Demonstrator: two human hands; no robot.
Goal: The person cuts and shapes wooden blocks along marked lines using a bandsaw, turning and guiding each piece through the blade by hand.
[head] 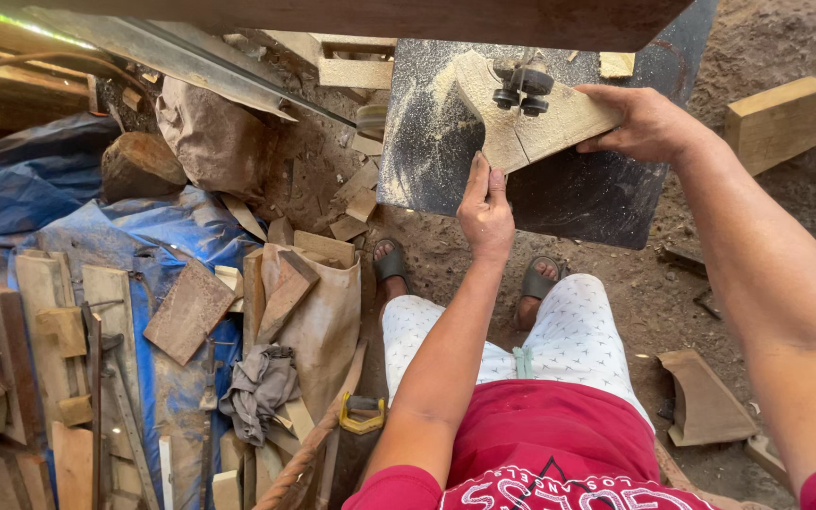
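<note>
Pale wood block (533, 127), curved and dusted with sawdust, lies flat on the dark tabletop (578, 194) under the saw's blade guide (521, 90). The left hand (485, 212) presses its near edge with fingers together; the right hand (649, 123) pinches its far end, steadying it.

Pale curved wood piece (521, 127) flat, sawdust-strewn
</note>
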